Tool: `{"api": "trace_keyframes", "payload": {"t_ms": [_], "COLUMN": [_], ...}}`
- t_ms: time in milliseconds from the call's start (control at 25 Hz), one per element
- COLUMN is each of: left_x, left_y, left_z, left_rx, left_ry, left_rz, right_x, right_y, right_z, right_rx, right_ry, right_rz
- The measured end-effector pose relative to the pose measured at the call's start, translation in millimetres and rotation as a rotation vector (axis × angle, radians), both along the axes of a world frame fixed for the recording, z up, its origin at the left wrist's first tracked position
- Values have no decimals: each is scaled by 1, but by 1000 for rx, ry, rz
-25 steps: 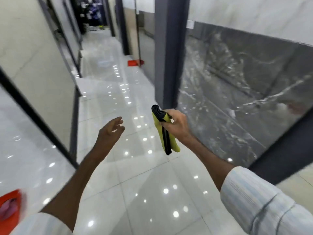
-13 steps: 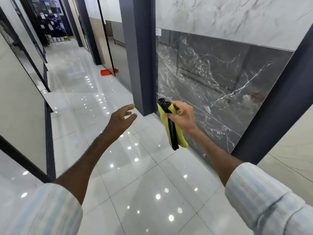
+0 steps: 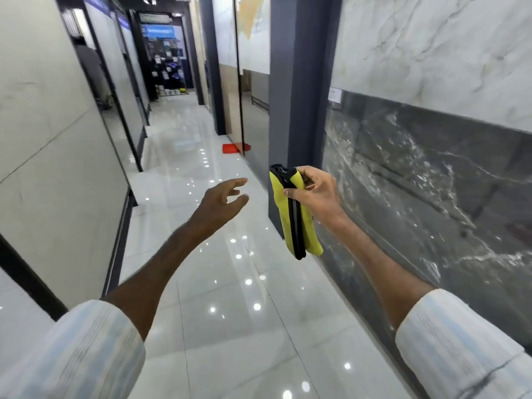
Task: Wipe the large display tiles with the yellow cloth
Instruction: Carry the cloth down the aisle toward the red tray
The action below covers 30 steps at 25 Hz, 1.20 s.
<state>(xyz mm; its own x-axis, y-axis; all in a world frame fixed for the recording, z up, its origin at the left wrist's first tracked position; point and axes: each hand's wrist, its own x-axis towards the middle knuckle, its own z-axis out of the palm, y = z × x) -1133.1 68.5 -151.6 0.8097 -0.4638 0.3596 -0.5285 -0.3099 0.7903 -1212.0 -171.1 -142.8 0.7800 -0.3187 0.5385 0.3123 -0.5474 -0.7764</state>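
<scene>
head view: right hand [image 3: 315, 194] grips folded yellow cloth [image 3: 288, 223] beside dark marble tile [image 3: 431, 182]; left hand [image 3: 221, 204] empty, fingers spread.

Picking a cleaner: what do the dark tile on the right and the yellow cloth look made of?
Dark tile: likely polished porcelain or marble, glossy, white veining. Yellow cloth: soft folded fabric, perhaps microfibre, matte, black edging.
</scene>
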Motion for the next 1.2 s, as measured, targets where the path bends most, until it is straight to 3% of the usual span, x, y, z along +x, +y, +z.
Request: {"api": "trace_keyframes", "payload": {"t_ms": [160, 320, 440, 640, 960, 1200], "left_x": [104, 201, 301, 483, 744, 963], "left_y": [4, 21, 33, 27, -42, -118], "left_z": [32, 41, 44, 66, 77, 61], "left_rx": [-37, -23, 17, 38, 103, 154], "left_ry": [-33, -38, -75, -140, -147, -155], "left_rz": [106, 182, 211, 234, 132, 84], "right_x": [130, 249, 356, 515, 745, 975], "right_y": [-22, -34, -44, -50, -100, -164], "right_z": [26, 32, 36, 54, 64, 36], "right_rx": [-112, -68, 3, -60, -59, -21], "right_ry": [-13, 16, -21, -29, -46, -42], "right_rz": [66, 106, 100, 90, 25, 34]}}
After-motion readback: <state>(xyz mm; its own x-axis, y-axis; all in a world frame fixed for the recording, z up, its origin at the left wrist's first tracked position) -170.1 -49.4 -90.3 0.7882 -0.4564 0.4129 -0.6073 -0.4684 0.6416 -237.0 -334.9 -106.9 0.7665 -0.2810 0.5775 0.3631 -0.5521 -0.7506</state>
